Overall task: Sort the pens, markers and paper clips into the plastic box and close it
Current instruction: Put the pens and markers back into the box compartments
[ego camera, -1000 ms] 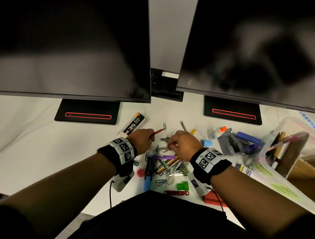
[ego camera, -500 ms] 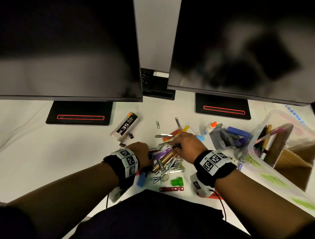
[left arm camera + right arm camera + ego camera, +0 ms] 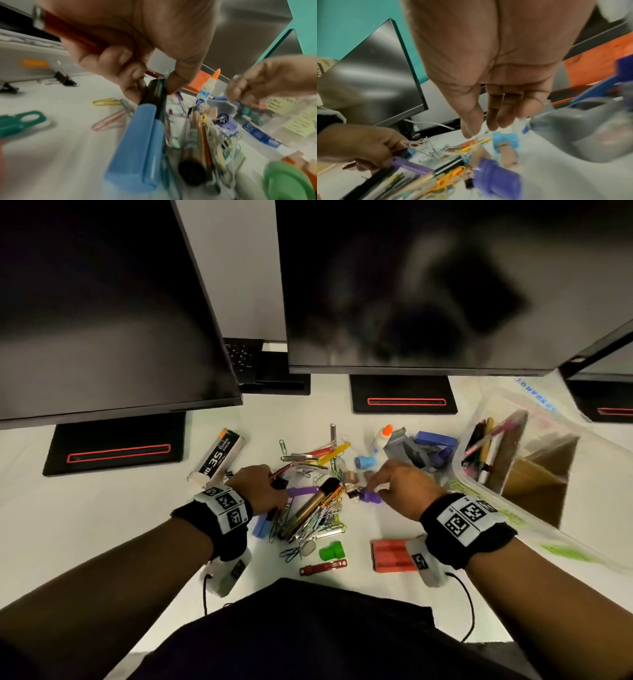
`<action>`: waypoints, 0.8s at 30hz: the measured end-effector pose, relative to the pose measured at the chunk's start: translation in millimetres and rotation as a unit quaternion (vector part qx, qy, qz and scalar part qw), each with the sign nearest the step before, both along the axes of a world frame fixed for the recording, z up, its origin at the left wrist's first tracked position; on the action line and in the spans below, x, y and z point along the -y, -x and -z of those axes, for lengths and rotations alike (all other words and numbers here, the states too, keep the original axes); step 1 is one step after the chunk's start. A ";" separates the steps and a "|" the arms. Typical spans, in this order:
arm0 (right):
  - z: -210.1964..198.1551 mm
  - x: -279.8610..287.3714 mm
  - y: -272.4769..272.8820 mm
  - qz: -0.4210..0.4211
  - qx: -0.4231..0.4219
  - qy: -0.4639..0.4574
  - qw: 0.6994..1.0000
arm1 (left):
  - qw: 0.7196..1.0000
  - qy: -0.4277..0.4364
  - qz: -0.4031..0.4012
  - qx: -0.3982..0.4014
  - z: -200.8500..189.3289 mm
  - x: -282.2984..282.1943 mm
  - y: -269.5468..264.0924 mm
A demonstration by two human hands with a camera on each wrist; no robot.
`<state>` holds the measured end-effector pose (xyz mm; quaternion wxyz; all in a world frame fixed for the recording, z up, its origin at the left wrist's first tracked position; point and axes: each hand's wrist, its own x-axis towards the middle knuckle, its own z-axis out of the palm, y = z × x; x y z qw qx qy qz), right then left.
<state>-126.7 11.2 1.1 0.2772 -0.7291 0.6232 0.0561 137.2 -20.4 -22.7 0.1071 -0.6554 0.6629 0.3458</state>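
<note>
gripping slim red pen [image 3: 72, 39], left hand [image 3: 260, 486]

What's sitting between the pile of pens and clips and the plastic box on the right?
A grey desk tool, a blue stapler and a glue bottle sit between the pile and the plastic box. Lifting over them looks possible.

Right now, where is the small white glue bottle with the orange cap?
In the head view the white glue bottle with the orange cap lies on the desk right of the pile, beside the grey stapler, beyond the right hand.
</note>
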 end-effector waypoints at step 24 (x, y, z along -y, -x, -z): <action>24.3 -13.6 -63.4 -0.087 0.021 0.020 0.996 | 0.963 0.170 -0.060 -0.202 -24.3 6.2 -3.5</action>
